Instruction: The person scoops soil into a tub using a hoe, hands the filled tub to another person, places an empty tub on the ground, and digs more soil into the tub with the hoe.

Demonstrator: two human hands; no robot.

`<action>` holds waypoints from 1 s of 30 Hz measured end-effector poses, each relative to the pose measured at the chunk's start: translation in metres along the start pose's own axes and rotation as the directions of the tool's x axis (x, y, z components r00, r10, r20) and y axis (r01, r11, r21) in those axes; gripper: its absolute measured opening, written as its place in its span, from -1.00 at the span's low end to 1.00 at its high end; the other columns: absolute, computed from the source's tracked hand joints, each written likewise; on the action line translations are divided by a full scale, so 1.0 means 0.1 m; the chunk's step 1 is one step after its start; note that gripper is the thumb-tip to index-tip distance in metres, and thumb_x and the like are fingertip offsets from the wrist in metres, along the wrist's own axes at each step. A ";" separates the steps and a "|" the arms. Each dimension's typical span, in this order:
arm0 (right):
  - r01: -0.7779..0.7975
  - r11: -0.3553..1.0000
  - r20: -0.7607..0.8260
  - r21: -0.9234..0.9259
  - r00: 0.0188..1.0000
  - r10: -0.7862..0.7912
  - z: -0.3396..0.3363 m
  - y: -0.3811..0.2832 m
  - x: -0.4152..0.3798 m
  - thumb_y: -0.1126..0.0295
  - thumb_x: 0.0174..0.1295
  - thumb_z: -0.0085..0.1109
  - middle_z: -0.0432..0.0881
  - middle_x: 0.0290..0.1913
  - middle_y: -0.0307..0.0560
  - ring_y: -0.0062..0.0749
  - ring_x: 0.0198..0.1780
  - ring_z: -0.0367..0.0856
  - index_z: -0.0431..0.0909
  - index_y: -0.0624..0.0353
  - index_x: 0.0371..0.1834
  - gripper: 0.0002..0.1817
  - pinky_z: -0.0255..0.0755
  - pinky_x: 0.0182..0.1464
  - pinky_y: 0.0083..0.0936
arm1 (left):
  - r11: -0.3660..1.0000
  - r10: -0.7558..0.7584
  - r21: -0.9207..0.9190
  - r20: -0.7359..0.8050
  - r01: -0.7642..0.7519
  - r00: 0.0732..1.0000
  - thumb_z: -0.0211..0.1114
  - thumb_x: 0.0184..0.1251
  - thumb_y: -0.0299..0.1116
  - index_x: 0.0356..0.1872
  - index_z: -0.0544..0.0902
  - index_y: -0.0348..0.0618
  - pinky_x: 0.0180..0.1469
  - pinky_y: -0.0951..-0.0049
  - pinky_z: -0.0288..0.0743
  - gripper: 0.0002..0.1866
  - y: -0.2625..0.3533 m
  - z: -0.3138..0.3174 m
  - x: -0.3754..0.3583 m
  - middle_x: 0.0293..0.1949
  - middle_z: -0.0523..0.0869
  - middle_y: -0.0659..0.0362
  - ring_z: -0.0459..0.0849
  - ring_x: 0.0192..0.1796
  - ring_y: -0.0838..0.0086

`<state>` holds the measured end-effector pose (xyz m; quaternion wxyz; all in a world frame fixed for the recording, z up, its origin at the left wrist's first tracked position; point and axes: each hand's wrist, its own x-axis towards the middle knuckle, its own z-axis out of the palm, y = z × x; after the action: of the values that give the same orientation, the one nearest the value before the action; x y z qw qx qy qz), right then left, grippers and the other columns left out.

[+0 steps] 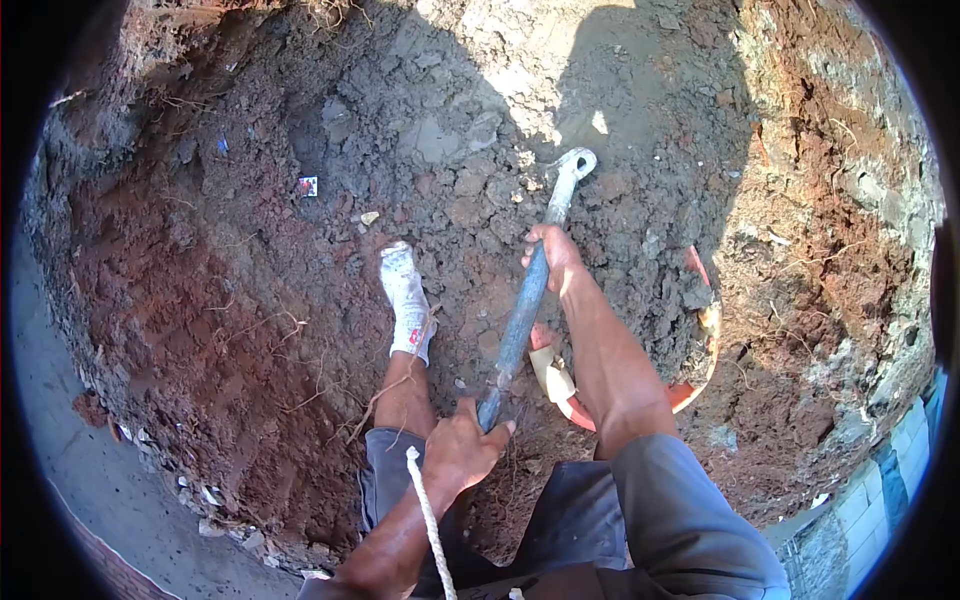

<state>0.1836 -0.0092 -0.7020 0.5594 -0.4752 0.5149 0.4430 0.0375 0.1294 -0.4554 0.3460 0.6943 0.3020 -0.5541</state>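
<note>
A long metal bar (524, 308) slants across the middle of the view, its ringed end resting up on the lumpy grey soil (440, 150). Around the bar's lower end my left hand (462, 448) is closed. Higher up, my right hand (556, 254) grips the same bar, just below the pale ringed part. Behind my right forearm lies a curved orange and cream hose or band (553, 374), partly hidden by the arm.
My foot in a white sock (404, 298) stands on the soil. Thin roots (385, 395) cross near that leg. A white rope (430, 510) hangs by my left forearm. Reddish earth banks (150, 300) rise at both sides; tiles (870, 510) edge the lower right.
</note>
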 end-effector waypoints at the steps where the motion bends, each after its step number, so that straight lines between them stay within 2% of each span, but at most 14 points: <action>1: -0.003 1.000 0.000 -0.004 1.000 0.003 -0.05 -0.03 0.00 0.33 0.00 0.14 0.34 -0.57 -0.25 -0.41 -0.60 0.38 0.39 0.05 -0.48 -0.87 0.40 -0.54 -0.44 | 0.999 -0.008 -0.032 0.058 0.010 0.998 0.32 0.19 -0.03 -0.10 0.42 -0.46 -0.09 0.01 0.54 -0.40 0.13 -0.04 -0.06 -0.38 0.65 -0.36 0.69 -0.21 -0.18; 2: -0.011 1.000 -0.003 -0.009 1.000 0.011 -0.11 -0.04 -0.02 0.32 0.00 0.13 0.32 -0.59 -0.27 -0.42 -0.61 0.37 0.39 0.03 -0.50 -0.88 0.38 -0.55 -0.45 | 0.998 -0.017 -0.063 0.120 0.025 0.993 0.29 0.21 -0.04 -0.05 0.40 -0.47 -0.06 -0.02 0.54 -0.40 0.23 -0.04 -0.14 -0.33 0.64 -0.43 0.68 -0.17 -0.23; 3: -0.019 0.994 0.147 0.111 0.989 0.003 -0.23 -0.04 0.04 0.37 -0.01 0.15 0.41 -0.55 -0.19 -0.39 -0.60 0.41 0.43 0.10 -0.42 -0.87 0.44 -0.52 -0.39 | 0.990 0.090 -0.111 0.077 -0.081 0.993 0.27 0.22 -0.04 -0.10 0.37 -0.47 -0.15 0.00 0.55 -0.42 0.28 0.02 -0.26 -0.40 0.64 -0.40 0.68 -0.23 -0.23; 6: -0.066 0.997 0.214 0.048 0.975 0.054 -0.48 -0.12 -0.35 0.33 -0.01 0.16 0.39 -0.60 -0.22 -0.39 -0.64 0.39 0.41 0.06 -0.46 -0.86 0.40 -0.55 -0.42 | 0.956 0.123 -0.290 0.271 -0.041 0.955 0.28 0.21 -0.02 -0.12 0.35 -0.46 -0.20 0.04 0.55 -0.40 0.50 0.11 -0.57 -0.49 0.64 -0.25 0.70 -0.31 -0.16; 7: -0.057 0.997 0.208 0.058 0.977 0.044 -0.55 -0.13 -0.48 0.30 -0.02 0.17 0.38 -0.63 -0.24 -0.40 -0.67 0.39 0.39 0.03 -0.48 -0.84 0.39 -0.56 -0.42 | 0.963 0.112 -0.268 0.347 -0.016 0.931 0.30 0.18 0.03 -0.11 0.33 -0.45 -0.24 0.12 0.55 -0.35 0.59 0.06 -0.68 -0.55 0.62 -0.12 0.70 -0.37 -0.04; 10: -0.048 0.994 0.185 0.095 0.982 0.030 -0.77 -0.23 -1.01 0.30 -0.02 0.17 0.40 -0.63 -0.25 -0.40 -0.67 0.41 0.39 0.02 -0.48 -0.85 0.38 -0.58 -0.41 | 0.945 0.319 -0.165 0.286 -0.281 0.904 0.37 0.13 0.13 -0.17 0.36 -0.37 -0.31 0.12 0.50 -0.33 0.72 0.08 -0.92 -0.60 0.56 -0.03 0.65 -0.46 0.04; 12: -0.009 0.992 0.153 0.123 0.988 -0.010 -1.03 -0.27 -1.26 0.28 -0.01 0.18 0.43 -0.63 -0.27 -0.41 -0.67 0.46 0.41 0.01 -0.43 -0.84 0.39 -0.60 -0.41 | 0.935 0.354 -0.115 0.386 -0.336 0.852 0.37 0.10 0.15 -0.16 0.36 -0.36 -0.22 0.09 0.50 -0.30 0.82 0.14 -1.06 -0.54 0.59 -0.10 0.67 -0.38 -0.03; 19: 0.298 0.908 -0.084 0.294 0.955 -0.286 -2.00 -0.08 -2.56 0.32 0.08 0.15 0.43 -0.62 -0.28 -0.49 -0.64 0.47 0.40 0.03 -0.39 -0.87 0.44 -0.58 -0.45 | 0.863 0.295 0.069 0.736 -0.501 0.610 0.38 0.08 0.08 -0.05 0.38 -0.26 -0.08 0.04 0.51 -0.35 0.68 0.55 -1.21 -0.24 0.70 -0.14 0.70 -0.16 -0.06; 22: 0.532 0.779 -0.269 0.332 0.845 -0.463 -2.21 0.61 -2.74 0.46 0.07 0.17 0.45 -0.58 -0.18 -0.44 -0.59 0.51 0.36 0.09 -0.32 -0.82 0.51 -0.52 -0.41 | 0.783 0.240 0.344 0.601 -0.518 0.762 0.39 0.04 -0.05 0.07 0.46 -0.13 0.10 0.00 0.46 -0.41 0.08 0.97 -0.77 -0.09 0.69 -0.10 0.62 0.07 -0.01; 23: 0.563 0.750 -0.316 0.348 0.823 -0.472 -2.15 0.85 -2.71 0.53 0.03 0.18 0.46 -0.54 -0.15 -0.38 -0.55 0.53 0.34 0.11 -0.31 -0.78 0.53 -0.47 -0.38 | 0.765 0.299 0.415 0.449 -0.492 0.842 0.40 0.03 -0.10 0.12 0.45 -0.09 0.12 0.03 0.48 -0.39 -0.29 1.20 -0.46 -0.02 0.67 -0.08 0.61 0.10 0.00; 25: 0.516 0.742 -0.350 0.428 0.852 -0.390 -1.98 1.28 -2.48 0.63 -0.03 0.18 0.48 -0.47 -0.08 -0.26 -0.45 0.59 0.32 0.17 -0.22 -0.68 0.58 -0.33 -0.36 | 0.860 0.116 0.477 0.163 -0.181 0.980 0.38 0.06 -0.17 0.02 0.57 0.01 0.15 0.12 0.49 -0.54 -0.77 1.55 0.29 0.03 0.66 -0.01 0.59 0.13 0.07; 26: 0.441 0.755 -0.337 0.486 0.891 -0.304 -1.94 1.47 -2.40 0.67 -0.06 0.16 0.49 -0.45 -0.05 -0.18 -0.40 0.63 0.33 0.21 -0.14 -0.62 0.61 -0.24 -0.37 | 0.852 -0.004 0.523 0.067 -0.032 0.998 0.38 0.07 -0.20 -0.03 0.61 0.03 0.15 0.16 0.50 -0.61 -0.87 1.64 0.57 0.04 0.65 0.02 0.57 0.15 0.10; 28: 0.538 0.752 -0.520 0.380 0.797 -0.308 -1.75 1.61 -2.50 0.71 -0.08 0.16 0.54 -0.39 -0.01 -0.14 -0.31 0.65 0.34 0.18 -0.11 -0.58 0.60 -0.13 -0.30 | 0.937 0.037 0.343 0.104 -0.071 0.994 0.37 0.06 -0.29 -0.17 0.64 0.03 0.15 0.22 0.50 -0.74 -0.84 1.48 0.49 0.02 0.65 0.08 0.55 0.16 0.14; 30: 0.537 0.693 -0.380 0.481 0.840 -0.387 -2.04 1.68 -2.66 0.71 -0.09 0.14 0.58 -0.35 -0.01 -0.12 -0.20 0.65 0.38 0.16 -0.14 -0.60 0.54 0.01 -0.22 | 0.892 0.241 0.410 -0.079 -0.188 0.967 0.38 0.00 -0.37 -0.23 0.61 0.04 0.17 0.29 0.48 -0.74 -1.01 1.91 0.67 -0.06 0.66 0.14 0.56 0.12 0.17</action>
<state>-0.0343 -0.1861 -0.4535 0.6995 -0.4521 0.5514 0.0486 -0.1364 0.0344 -0.5639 0.2361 0.8133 0.1256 -0.5167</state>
